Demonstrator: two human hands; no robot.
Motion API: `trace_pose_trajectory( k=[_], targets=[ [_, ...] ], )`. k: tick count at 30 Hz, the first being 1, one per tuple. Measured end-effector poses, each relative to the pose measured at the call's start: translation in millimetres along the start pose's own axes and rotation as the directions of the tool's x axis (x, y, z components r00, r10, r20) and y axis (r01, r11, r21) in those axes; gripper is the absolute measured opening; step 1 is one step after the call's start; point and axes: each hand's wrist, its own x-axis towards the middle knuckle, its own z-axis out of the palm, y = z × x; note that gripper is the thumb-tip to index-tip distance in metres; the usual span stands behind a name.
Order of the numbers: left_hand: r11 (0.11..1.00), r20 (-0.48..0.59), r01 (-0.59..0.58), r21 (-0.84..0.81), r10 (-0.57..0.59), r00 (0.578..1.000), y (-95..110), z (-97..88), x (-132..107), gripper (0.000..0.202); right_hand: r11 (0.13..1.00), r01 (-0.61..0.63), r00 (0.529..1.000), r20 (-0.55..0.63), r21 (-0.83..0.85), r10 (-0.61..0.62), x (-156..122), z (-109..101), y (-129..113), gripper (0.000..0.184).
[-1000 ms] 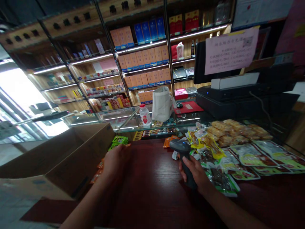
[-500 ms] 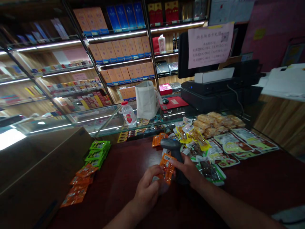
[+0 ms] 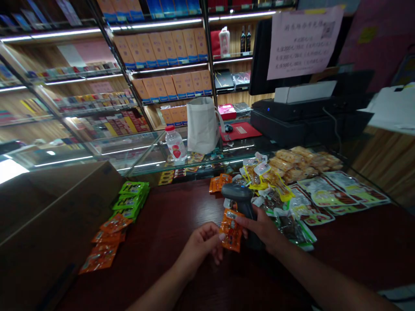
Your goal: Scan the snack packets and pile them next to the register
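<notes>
My left hand [image 3: 201, 244] pinches a small orange snack packet [image 3: 231, 230] and holds it upright over the dark wooden counter [image 3: 181, 224]. My right hand [image 3: 263, 227] is wrapped round the handle of a dark barcode scanner [image 3: 241, 199], whose head sits just above the packet. More orange packets [image 3: 105, 242] and green packets [image 3: 131, 198] lie in rows to the left.
A large cardboard box [image 3: 48, 224] fills the left side. Mixed snack bags [image 3: 298, 190] cover the counter's right. Behind stand a glass display case [image 3: 136, 151], a water bottle [image 3: 173, 144], a white bag [image 3: 201, 125], a cash register [image 3: 304, 108] and shelves of boxes.
My left hand went from beside the box to the middle, carrying an orange packet, and now holds it under the scanner. The view has shifted right and slightly down.
</notes>
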Motion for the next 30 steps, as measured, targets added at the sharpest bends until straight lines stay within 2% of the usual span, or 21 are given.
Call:
trace_pose_trajectory(
  k=[3,5,8,11,14,21,26,30],
  targets=[
    [0.997,0.054,0.035,-0.062,-0.031,0.998,0,3.3,0,0.046,1.000,-0.006,1.000,-0.003,-0.017,0.006,0,0,2,0.052],
    [0.998,0.027,0.004,-0.069,-0.002,1.000,1,3.6,0,0.045,1.000,-0.002,1.000,-0.010,-0.025,0.002,0,0,3,0.050],
    [0.992,-0.149,-0.099,-0.072,0.088,0.985,4,-1.6,4,0.042,1.000,0.017,1.000,-0.025,-0.019,-0.017,1,-1,2,0.046],
    [0.981,-0.353,-0.188,-0.055,0.157,0.922,8,-11.7,9,0.040,0.999,0.035,0.999,-0.014,0.010,-0.035,1,-1,0,0.046],
    [0.973,-0.466,-0.230,-0.010,0.199,0.862,10,-20.5,14,0.039,0.999,0.030,0.999,0.027,0.029,-0.031,-3,2,-2,0.046],
    [0.947,-0.491,-0.272,0.172,0.322,0.810,4,-30.0,22,0.037,0.999,0.033,0.989,0.145,0.000,-0.033,-16,9,0,0.047],
    [0.899,-0.519,-0.290,0.327,0.428,0.740,5,-34.0,23,0.032,0.999,0.041,0.987,0.156,-0.010,-0.039,-18,7,-2,0.047],
    [0.883,-0.528,-0.280,0.378,0.454,0.718,6,-34.6,23,0.029,0.998,0.059,0.981,0.187,-0.006,-0.057,-22,7,-4,0.044]
  ],
)
